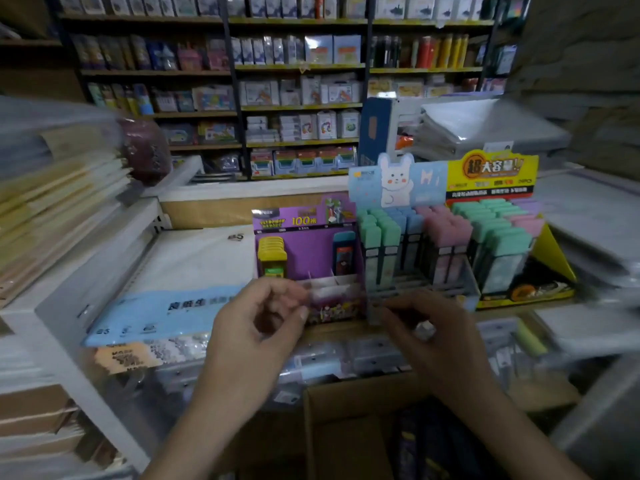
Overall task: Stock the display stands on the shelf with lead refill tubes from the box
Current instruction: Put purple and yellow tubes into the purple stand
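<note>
Shelf (194,258), white, extends beyond both hands and carries three display stands side by side. Cardboard box (346,427) lies directly below the hands with its flaps open; its contents are dark and not legible. Yellow stand (557,258), beyond and to the right of the right hand (426,327), has a header in large Chinese characters and holds rows of flat mint and pink tubes (498,233). Blue stand (363,188), straight beyond the right hand, has a rabbit figure on its header and is packed with upright capped tubes (388,233), mint, blue and pink over dark bodies. Purple stand (311,251), just beyond the left hand (256,327) — header reads "100" — holds a yellow stack (272,251) on its left and one blue-topped tube (344,251) on its right. Left hand: fingers curled, thumb against forefinger at the purple stand's front edge; blur prevents telling whether it holds anything. Right hand: fingertips pinch a pale tube (373,311) low before the blue stand — detail blurred.
</note>
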